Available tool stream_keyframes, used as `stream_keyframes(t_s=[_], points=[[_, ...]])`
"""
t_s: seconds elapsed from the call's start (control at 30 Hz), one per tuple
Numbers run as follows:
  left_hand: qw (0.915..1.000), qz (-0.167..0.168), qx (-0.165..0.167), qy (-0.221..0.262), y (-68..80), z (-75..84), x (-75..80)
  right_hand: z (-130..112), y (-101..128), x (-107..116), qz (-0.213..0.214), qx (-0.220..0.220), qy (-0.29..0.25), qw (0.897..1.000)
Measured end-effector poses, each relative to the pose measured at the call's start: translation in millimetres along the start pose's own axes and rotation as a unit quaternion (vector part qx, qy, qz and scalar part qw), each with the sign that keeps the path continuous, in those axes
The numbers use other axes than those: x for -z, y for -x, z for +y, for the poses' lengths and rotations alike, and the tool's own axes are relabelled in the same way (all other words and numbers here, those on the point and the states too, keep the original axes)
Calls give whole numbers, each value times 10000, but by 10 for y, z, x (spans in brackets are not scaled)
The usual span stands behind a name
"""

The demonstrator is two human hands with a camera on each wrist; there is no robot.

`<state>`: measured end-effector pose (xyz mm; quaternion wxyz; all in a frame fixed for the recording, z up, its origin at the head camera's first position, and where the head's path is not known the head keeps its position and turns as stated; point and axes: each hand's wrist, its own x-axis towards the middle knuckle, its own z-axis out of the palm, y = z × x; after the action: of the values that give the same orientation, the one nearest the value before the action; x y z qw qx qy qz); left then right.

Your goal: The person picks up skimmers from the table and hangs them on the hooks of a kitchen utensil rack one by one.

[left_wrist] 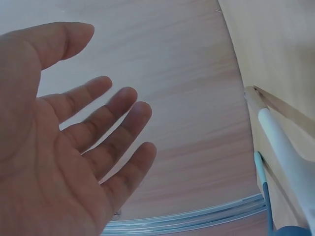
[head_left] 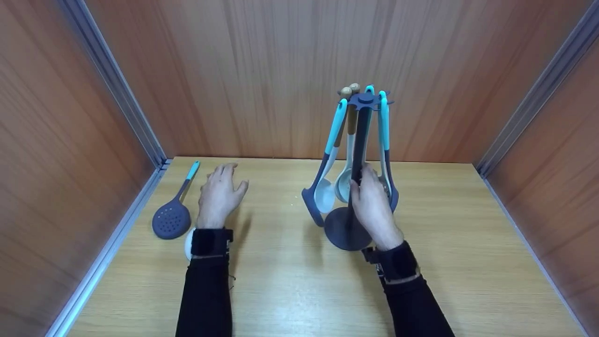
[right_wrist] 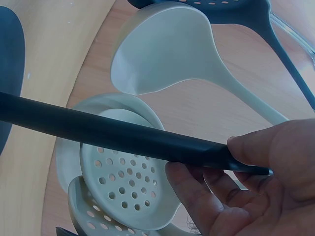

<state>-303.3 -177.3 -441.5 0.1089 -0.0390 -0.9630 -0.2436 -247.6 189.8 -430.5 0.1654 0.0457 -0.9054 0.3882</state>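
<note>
Two hands: the right hand [head_left: 372, 203] grips the utensil stand's pole [head_left: 359, 140]; the left hand [head_left: 219, 194] lies flat, fingers straight, skimmer [head_left: 172, 217] at its 9 o'clock.

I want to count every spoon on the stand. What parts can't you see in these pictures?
- Head view: the right hand covers the lower pole of the utensil stand and some utensil heads behind it.
- Right wrist view: the perforated white skimmer is cut off by the bottom edge.
- Left wrist view: the left hand fills the picture; the slotted spoon on the table shows only partly at the right edge.
</note>
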Motion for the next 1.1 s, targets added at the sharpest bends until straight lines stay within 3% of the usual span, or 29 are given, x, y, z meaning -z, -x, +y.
stream_keyframes(t_s=[0.53, 0.9, 1.1], points=[[9924, -1016, 680, -120, -21, -198, -76, -6, -3, -3, 42, 51, 54, 10000], [9904, -1152, 752, -133, -20, -297, -146, -11, 0, 2, -17, -16, 40, 10000], [9849, -1419, 987, -35, -11, -338, -165, 0, 4, 0, 3, 17, 37, 10000]])
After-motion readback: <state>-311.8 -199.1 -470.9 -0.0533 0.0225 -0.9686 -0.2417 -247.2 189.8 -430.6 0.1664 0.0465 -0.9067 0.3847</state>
